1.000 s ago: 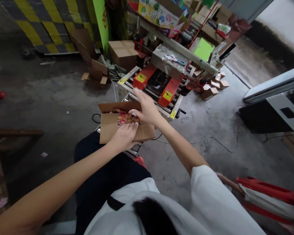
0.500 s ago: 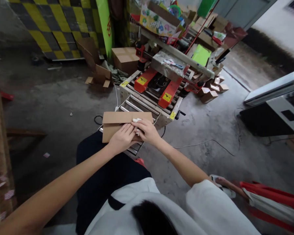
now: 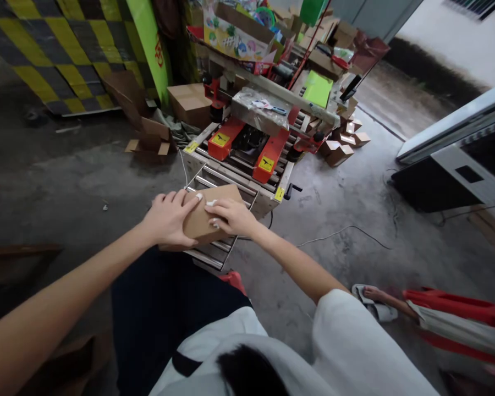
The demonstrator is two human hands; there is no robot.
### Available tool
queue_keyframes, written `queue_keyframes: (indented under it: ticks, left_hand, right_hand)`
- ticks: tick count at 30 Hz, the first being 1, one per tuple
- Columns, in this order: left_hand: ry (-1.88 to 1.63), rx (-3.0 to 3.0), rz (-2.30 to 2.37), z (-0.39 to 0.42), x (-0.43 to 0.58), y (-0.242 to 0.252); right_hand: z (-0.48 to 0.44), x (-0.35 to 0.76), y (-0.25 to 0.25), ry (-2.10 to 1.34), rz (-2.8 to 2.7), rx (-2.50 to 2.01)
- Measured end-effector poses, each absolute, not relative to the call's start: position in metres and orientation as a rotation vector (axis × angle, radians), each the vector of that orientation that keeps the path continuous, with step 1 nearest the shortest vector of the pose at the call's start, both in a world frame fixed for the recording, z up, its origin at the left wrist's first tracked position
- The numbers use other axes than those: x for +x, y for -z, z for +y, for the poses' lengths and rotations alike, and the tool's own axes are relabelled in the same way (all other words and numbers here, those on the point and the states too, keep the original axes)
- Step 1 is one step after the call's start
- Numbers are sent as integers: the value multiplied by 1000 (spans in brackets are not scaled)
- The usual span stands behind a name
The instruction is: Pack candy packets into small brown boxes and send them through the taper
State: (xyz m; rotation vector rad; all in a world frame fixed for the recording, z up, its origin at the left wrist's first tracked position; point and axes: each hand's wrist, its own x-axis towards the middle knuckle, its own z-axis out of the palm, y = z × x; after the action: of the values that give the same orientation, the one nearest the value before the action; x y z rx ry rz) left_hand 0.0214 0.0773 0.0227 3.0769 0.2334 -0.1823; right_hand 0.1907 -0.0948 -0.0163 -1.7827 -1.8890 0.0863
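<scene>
A brown cardboard box [image 3: 204, 220] rests on the near end of a roller conveyor [image 3: 214, 256], its top flaps folded down. My left hand [image 3: 169, 220] spans the box's left end, fingers spread over the top and thumb on the near side, gripping it. On the right part of the top lies my right hand [image 3: 231, 217], fingers slightly bent and thumb apart, pressing the cardboard. White coverings show on some fingertips of both hands. The underside of the box is hidden.
Beyond the rollers stands a carton-sealing machine [image 3: 251, 132] with red guides and a crank. Small cartons [image 3: 342, 148] lie on the floor to its right, an open carton [image 3: 148, 132] to its left. A cable [image 3: 334, 234] crosses the floor. Another person's foot [image 3: 373, 294] shows at right.
The box's raised far flap is now folded down flat. My left hand has moved left from the middle to the box's left end. The view has shifted slightly.
</scene>
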Motion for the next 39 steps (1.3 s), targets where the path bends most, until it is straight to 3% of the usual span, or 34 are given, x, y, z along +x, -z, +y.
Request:
queue_keyframes:
  ticks: [6, 13, 21, 26, 29, 33, 39]
  left_hand:
    - [-165, 2956, 919, 18, 46, -19]
    - [-517, 2739, 944, 28, 108, 0]
    - [-421, 2588, 1037, 43, 242, -9]
    - [-708, 2454, 546, 60, 280, 3]
    - [-803, 2280, 280, 46, 241, 50]
    - [-781, 2198, 381, 20, 115, 111]
    - [-898, 2289, 986, 34, -58, 88]
  right_hand:
    - [-63, 218, 29, 109, -1372, -2006]
    - [-99, 160, 53, 10, -964, -1868]
    - [-202, 140, 120, -390, -693, -2029]
    - [-250, 107, 143, -579, -671, -2114]
    - [-254, 93, 145, -646, -647, -2134]
    - [-251, 87, 138, -738, -626, -2073]
    - [-274, 121, 177, -883, -593, -2051]
